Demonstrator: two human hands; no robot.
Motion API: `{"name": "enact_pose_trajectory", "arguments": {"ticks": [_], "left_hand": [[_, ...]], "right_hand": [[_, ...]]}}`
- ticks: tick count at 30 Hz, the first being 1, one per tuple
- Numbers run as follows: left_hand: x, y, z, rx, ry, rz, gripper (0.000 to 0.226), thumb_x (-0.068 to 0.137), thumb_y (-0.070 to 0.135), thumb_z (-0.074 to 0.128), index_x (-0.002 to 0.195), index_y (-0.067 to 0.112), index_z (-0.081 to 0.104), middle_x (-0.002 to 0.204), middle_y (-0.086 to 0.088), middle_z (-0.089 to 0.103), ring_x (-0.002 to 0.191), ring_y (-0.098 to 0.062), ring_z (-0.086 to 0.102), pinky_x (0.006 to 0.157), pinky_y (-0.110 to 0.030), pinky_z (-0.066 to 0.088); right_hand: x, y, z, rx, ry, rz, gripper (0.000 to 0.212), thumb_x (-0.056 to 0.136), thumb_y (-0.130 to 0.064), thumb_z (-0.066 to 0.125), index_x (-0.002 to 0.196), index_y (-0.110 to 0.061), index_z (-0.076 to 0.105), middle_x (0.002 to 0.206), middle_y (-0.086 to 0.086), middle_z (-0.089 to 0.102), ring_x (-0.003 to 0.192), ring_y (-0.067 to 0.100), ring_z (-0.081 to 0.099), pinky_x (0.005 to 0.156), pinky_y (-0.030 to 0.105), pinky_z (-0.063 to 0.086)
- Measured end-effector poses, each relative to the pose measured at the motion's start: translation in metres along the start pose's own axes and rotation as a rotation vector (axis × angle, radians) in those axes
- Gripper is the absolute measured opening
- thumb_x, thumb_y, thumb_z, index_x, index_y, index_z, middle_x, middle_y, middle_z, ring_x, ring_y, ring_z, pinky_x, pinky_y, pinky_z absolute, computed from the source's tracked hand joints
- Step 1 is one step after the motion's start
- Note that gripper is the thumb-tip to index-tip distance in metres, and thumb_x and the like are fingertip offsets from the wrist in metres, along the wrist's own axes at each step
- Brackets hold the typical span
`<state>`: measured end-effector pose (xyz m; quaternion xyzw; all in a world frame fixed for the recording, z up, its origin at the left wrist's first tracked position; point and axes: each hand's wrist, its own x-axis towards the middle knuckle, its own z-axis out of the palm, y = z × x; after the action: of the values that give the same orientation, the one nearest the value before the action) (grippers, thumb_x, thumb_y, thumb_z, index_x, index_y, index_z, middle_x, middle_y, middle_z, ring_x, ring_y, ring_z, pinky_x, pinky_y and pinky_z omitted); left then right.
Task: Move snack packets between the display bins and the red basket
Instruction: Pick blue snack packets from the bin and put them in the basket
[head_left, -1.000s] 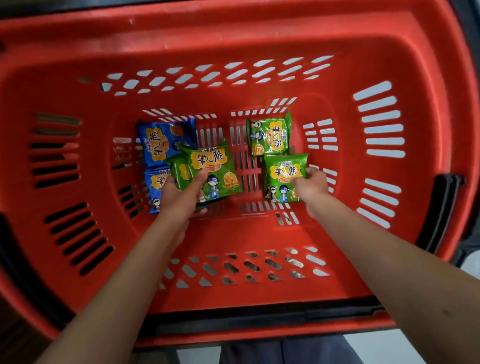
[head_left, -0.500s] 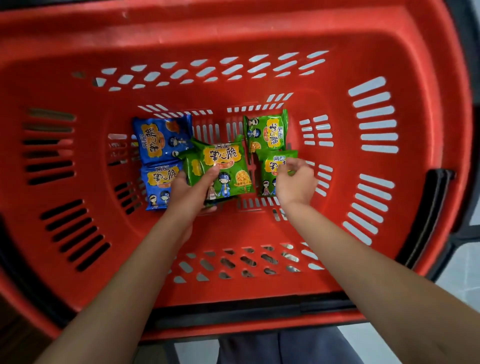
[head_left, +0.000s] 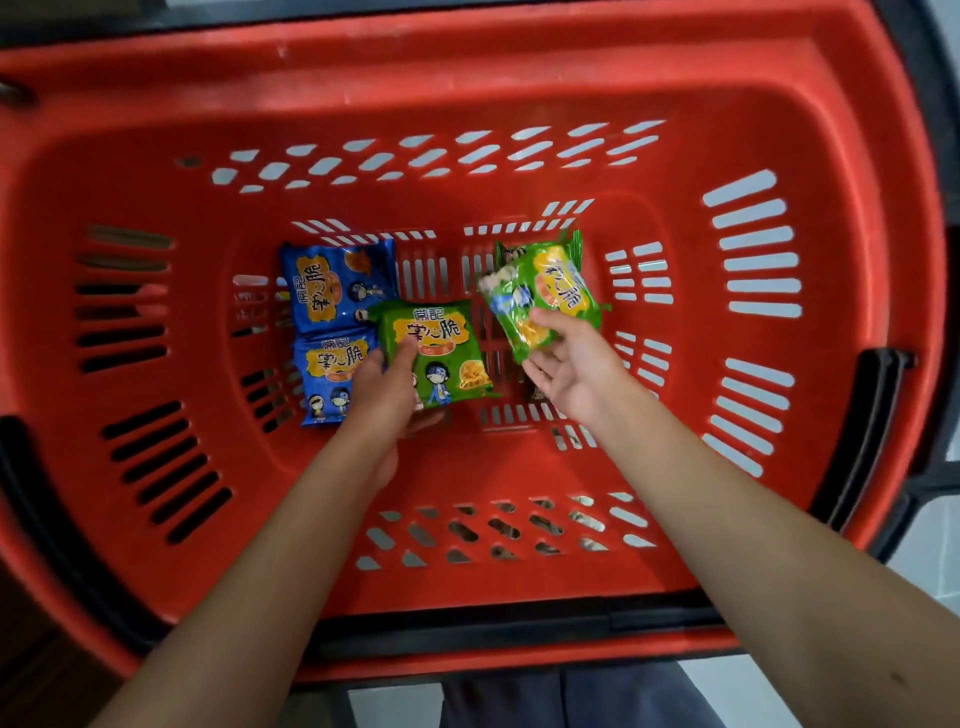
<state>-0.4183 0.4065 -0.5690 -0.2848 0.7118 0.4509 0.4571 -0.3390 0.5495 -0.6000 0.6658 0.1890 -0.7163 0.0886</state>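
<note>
Both my arms are reaching down into the red basket (head_left: 519, 78), where snack packets are lying on its slotted floor. My left hand (head_left: 387, 387) is closing on a green packet (head_left: 441, 353) near the middle of the floor, thumb pressing on its printed face and fingers curling under its near edge; the packet is sitting just ahead of my palm, tilted slightly. My right hand (head_left: 574, 364) is gripping a second green packet (head_left: 545, 296) by its near end, thumb on top, the rest of the hand half open beneath it; this packet is blurred and angling up and away from my fingers, towards the basket's far right. Another green packet (head_left: 511, 252) is peeking out from behind it. To the left of my left hand, two blue packets are lying side by side, touching: the far one (head_left: 337, 283) beyond my knuckles, the near one (head_left: 335, 376) just beside my wrist and partly under the green packet's edge.
</note>
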Motion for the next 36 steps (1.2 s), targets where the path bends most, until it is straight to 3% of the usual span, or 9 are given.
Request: {"name": "enact_pose_trajectory", "arguments": {"ticks": [7,10,14,19,22,27,30,33,36], "left_hand": [[0.004,-0.005,-0.002,-0.039,0.008,0.005,0.015,0.099,0.03,0.045,0.087,0.025,0.053,0.08,0.005,0.064,0.067,-0.008,0.063,0.055,-0.028,0.056],[0.005,-0.007,-0.004,-0.032,0.017,-0.023,0.013,0.099,0.031,0.046,0.091,0.023,0.053,0.082,0.003,0.065,0.069,-0.009,0.063,0.053,-0.026,0.056],[0.003,-0.009,-0.006,-0.012,0.015,-0.028,0.013,0.098,0.03,0.047,0.089,0.024,0.054,0.079,0.004,0.066,0.059,-0.005,0.065,0.052,-0.025,0.056],[-0.002,-0.007,-0.007,0.03,-0.014,-0.051,0.013,0.098,0.03,0.049,0.089,0.024,0.056,0.083,0.006,0.068,0.068,-0.007,0.066,0.076,-0.032,0.055],[-0.01,0.0,-0.006,0.054,-0.043,-0.036,0.014,0.097,0.03,0.05,0.088,0.024,0.059,0.077,0.008,0.07,0.061,-0.004,0.067,0.068,-0.028,0.053],[-0.028,0.012,0.0,0.146,-0.154,0.043,0.018,0.097,0.028,0.049,0.087,0.023,0.063,0.082,0.007,0.071,0.069,-0.007,0.069,0.064,-0.024,0.052],[-0.041,0.015,0.005,0.225,-0.225,0.057,0.018,0.097,0.026,0.049,0.087,0.022,0.063,0.085,0.005,0.071,0.067,-0.004,0.067,0.058,-0.019,0.051],[-0.053,0.012,0.008,0.274,-0.263,0.072,0.016,0.099,0.019,0.047,0.097,0.018,0.063,0.09,0.002,0.067,0.059,0.003,0.061,0.054,-0.012,0.048],[-0.069,0.001,0.003,0.557,-0.188,0.128,0.038,0.098,0.026,0.048,0.132,0.009,0.05,0.104,-0.002,0.064,0.092,-0.01,0.062,0.074,-0.015,0.043]], "right_hand": [[0.029,-0.014,0.012,0.169,0.119,-0.008,0.014,0.079,-0.023,0.072,0.085,-0.021,0.06,0.129,0.01,0.057,0.091,0.016,0.065,0.07,0.026,0.054],[0.038,-0.012,0.014,0.208,0.188,0.002,0.016,0.079,-0.021,0.072,0.085,-0.016,0.058,0.123,0.009,0.061,0.097,0.019,0.066,0.082,0.028,0.055],[0.043,-0.011,0.015,0.11,0.194,-0.011,0.039,0.08,-0.025,0.07,0.114,-0.012,0.056,0.123,0.011,0.06,0.097,0.02,0.067,0.084,0.029,0.056],[0.026,-0.014,0.009,-0.018,0.216,-0.045,0.04,0.088,-0.031,0.061,0.121,-0.011,0.053,0.125,0.012,0.06,0.096,0.019,0.067,0.076,0.026,0.057],[0.003,-0.012,0.002,-0.084,0.221,-0.025,0.044,0.092,-0.03,0.056,0.13,-0.009,0.048,0.125,0.01,0.06,0.09,0.018,0.066,0.071,0.024,0.056],[-0.044,0.007,-0.007,-0.413,-0.053,-0.085,0.023,0.085,-0.04,0.063,0.103,-0.025,0.061,0.109,-0.001,0.065,0.09,0.014,0.063,0.077,0.027,0.053],[-0.056,0.017,-0.014,-0.474,-0.103,-0.141,0.039,0.082,-0.029,0.069,0.118,-0.017,0.058,0.086,-0.01,0.061,0.077,0.004,0.057,0.073,0.023,0.051],[-0.057,0.018,-0.022,-0.509,-0.091,-0.207,0.056,0.082,-0.018,0.069,0.131,-0.004,0.047,0.086,-0.012,0.059,0.081,0.002,0.058,0.064,0.017,0.047],[-0.052,0.012,-0.029,-0.567,-0.015,-0.268,0.058,0.082,-0.018,0.07,0.132,-0.002,0.046,0.099,-0.004,0.064,0.085,0.007,0.059,0.062,0.017,0.045]]}}
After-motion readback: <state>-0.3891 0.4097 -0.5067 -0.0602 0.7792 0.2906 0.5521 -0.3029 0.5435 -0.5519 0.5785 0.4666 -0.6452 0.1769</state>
